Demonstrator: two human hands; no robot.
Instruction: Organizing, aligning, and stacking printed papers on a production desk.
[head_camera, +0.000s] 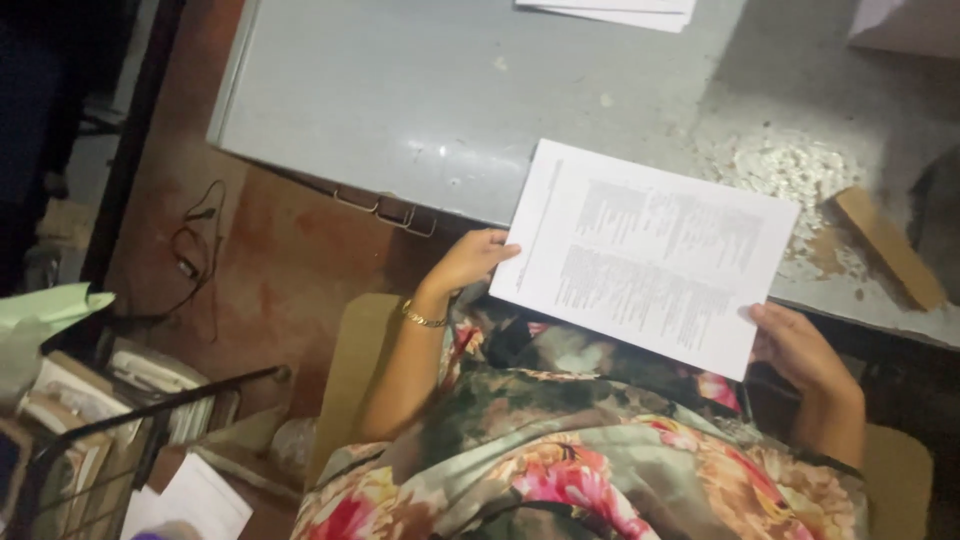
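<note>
- Printed sheet (648, 258): a white page with blocks of grey text, held tilted above the person's lap, its far part lying over the near edge of the grey desk (420, 110).
- Left hand (470, 260): closed lightly on the sheet's left short edge, thumb on top and fingers beneath; a gold bracelet (423, 319) circles the wrist.
- Right hand (795, 345): grips the sheet's near right corner, thumb lying on the printed face, remaining fingers hidden under the paper.
- Floral garment (560, 450): pink, green and dark pattern, covering the lap directly below the sheet.
- Wire rack (120, 430): at the near left, holding stacked papers and books; a pale green sheet (50, 310) lies above it.
- Black cable (195, 250): hangs against the reddish-brown panel under the desk's left end.
- Wooden block (890, 248): rests on the desk at right, beside a patch of flaked paint (790, 170).
- White papers (615, 12): at the desk's far edge, well apart from the held sheet.
</note>
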